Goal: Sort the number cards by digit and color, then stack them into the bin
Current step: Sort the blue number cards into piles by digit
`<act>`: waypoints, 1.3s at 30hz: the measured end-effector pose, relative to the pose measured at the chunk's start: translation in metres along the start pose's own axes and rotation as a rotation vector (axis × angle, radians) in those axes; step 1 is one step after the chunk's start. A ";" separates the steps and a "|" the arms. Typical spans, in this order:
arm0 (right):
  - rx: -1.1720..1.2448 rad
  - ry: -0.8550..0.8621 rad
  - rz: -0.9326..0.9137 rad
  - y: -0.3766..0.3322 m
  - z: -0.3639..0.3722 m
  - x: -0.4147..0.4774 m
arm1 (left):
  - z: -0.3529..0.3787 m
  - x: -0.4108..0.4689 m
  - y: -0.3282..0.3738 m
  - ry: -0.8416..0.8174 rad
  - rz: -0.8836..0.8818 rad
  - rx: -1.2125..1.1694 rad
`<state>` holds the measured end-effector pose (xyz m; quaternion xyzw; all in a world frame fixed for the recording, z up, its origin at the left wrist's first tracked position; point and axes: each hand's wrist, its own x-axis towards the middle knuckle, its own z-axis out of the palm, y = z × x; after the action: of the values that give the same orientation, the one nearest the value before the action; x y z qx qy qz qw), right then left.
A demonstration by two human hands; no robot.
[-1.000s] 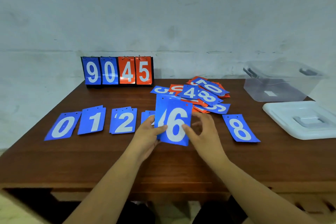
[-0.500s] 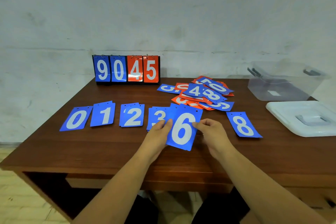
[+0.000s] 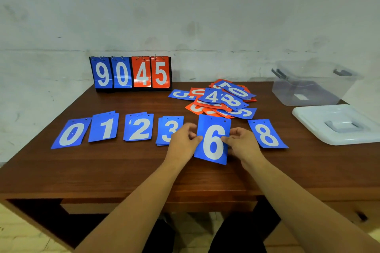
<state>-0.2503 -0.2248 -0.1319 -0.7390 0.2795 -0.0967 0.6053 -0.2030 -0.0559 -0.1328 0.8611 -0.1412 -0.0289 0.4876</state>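
Pinching a blue card (image 3: 212, 139) bearing a white 6, both hands grip its sides.

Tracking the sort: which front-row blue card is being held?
The blue 6 card, pinched at its side edges by the left hand and the right hand; the others lie flat.
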 end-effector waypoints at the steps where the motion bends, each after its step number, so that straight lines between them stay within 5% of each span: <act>1: -0.023 0.024 -0.010 -0.001 0.000 0.005 | 0.002 0.007 0.002 0.013 0.012 0.037; 12: -0.206 0.161 -0.091 0.015 -0.015 0.029 | 0.019 0.046 -0.007 0.007 0.193 0.873; 15: -0.230 0.182 -0.129 0.016 -0.022 0.029 | 0.024 0.042 -0.010 0.048 0.377 0.763; 18: -0.254 0.199 -0.168 0.015 -0.035 0.032 | 0.031 0.036 -0.009 -0.112 0.460 0.627; 26: -0.238 0.243 -0.086 0.026 -0.086 0.049 | 0.041 0.036 -0.006 -0.282 0.344 0.574; 39: -0.515 0.262 -0.202 0.021 -0.092 0.050 | 0.046 0.033 -0.008 -0.222 0.317 0.556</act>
<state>-0.2599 -0.3307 -0.1386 -0.8733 0.2957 -0.1769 0.3443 -0.1780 -0.0993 -0.1611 0.9201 -0.3279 -0.0066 0.2141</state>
